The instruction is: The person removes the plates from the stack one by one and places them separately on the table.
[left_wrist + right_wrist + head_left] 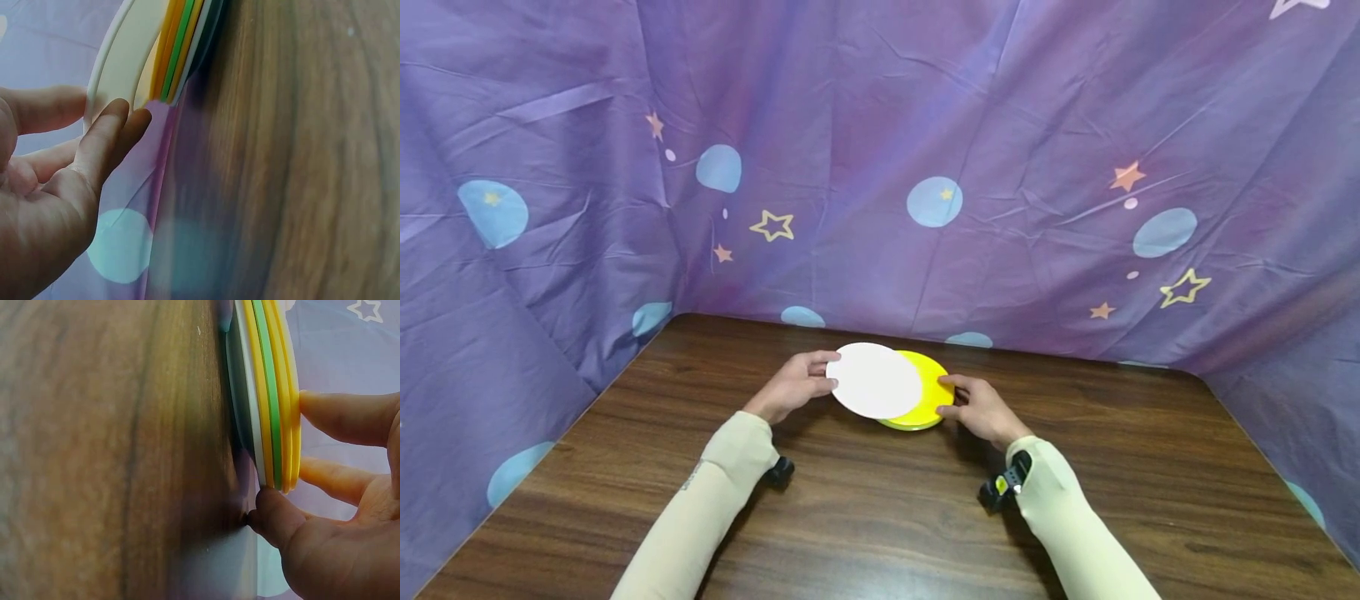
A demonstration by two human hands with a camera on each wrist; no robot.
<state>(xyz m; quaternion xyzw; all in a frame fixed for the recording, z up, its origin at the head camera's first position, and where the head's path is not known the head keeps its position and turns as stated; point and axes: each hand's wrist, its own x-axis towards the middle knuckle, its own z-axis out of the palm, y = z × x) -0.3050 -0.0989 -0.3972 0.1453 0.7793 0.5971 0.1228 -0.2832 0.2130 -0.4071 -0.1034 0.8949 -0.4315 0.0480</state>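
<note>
My left hand (790,385) pinches the left rim of a white plate (872,381), thumb on one face and fingers on the other. The plate is held over the left part of a stack of plates, whose top one is a yellow plate (936,392). In the left wrist view, a gap shows between the white plate (119,62) and the stack. My right hand (985,410) holds the stack's right edge. The right wrist view shows the stacked rims: yellow, a green plate (270,394), more yellow, white, and a dark one lowest.
The plates are near the back of a brown wooden table (880,517). A purple cloth (850,167) printed with stars and blue spots hangs behind and at both sides. Each wrist wears a small black camera (781,472).
</note>
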